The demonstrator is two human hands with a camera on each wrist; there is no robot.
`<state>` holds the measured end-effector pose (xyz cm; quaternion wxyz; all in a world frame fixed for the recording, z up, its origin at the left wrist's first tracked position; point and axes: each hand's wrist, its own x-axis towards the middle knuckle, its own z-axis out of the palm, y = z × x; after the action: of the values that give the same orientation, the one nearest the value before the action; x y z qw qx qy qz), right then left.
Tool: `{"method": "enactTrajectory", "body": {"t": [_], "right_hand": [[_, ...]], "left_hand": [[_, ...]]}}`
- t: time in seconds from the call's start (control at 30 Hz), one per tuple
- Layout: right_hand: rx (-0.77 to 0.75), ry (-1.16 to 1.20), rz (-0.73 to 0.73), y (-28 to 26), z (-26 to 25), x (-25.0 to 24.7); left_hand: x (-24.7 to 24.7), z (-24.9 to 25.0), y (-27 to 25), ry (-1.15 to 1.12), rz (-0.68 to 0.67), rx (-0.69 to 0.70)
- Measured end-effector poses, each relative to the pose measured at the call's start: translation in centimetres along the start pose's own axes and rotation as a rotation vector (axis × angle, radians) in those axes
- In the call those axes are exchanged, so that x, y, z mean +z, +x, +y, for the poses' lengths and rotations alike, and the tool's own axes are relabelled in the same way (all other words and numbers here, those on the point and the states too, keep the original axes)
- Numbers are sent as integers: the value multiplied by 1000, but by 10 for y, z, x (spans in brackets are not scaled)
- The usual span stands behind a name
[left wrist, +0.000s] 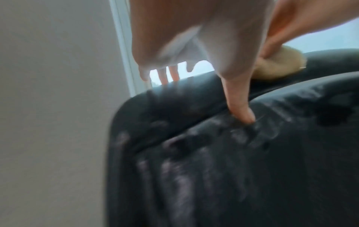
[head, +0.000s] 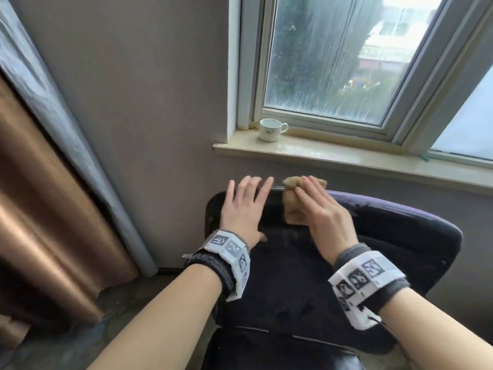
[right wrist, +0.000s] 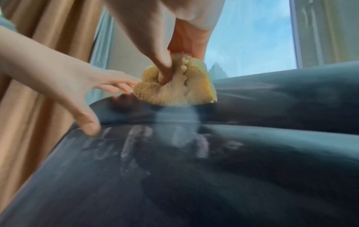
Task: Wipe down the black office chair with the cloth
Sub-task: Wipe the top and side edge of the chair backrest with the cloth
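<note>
Windowsill with one cup, one black chair, left hand spread flat, right hand pressing one cloth (tan)

Black office chair in front of me, backrest worn and scuffed with pale streaks. Tan cloth bunched up, lying on backrest's top edge.

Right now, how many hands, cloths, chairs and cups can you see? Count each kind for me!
Hands: 2, the left hand spread flat on the chair, the right hand pressing the cloth.
Cloths: 1, the tan cloth on the chair's top edge.
Chairs: 1, the black office chair.
Cups: 1, the white cup on the windowsill.
Total: 5.
</note>
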<state>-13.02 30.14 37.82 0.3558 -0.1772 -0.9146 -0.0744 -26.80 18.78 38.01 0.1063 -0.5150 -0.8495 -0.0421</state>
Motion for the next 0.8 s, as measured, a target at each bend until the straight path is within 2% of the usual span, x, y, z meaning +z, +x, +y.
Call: {"method": "enactTrajectory", "body": {"t": [0.13, 0.27, 0.43, 0.53, 0.63, 0.7, 0.8], "right_hand": [[-66, -42, -66, 1, -14, 17], [-105, -68, -25, -19, 15, 10], [10, -71, 11, -44, 51, -9], [66, 16, 43, -38, 51, -18], [39, 32, 3, -24, 37, -10], [26, 17, -48, -22, 35, -6], [13, -3, -37, -34, 55, -7]], "left_hand": [[8, 26, 7, -23, 3, -75], [9, 25, 7, -62, 34, -103], [1, 29, 8, -46, -12, -110], [-6, 42, 13, -40, -13, -124], [-6, 69, 17, -56, -16, -48], [-1, 78, 18, -72, 0, -49], [5, 75, 19, -47, 39, -65]]}}
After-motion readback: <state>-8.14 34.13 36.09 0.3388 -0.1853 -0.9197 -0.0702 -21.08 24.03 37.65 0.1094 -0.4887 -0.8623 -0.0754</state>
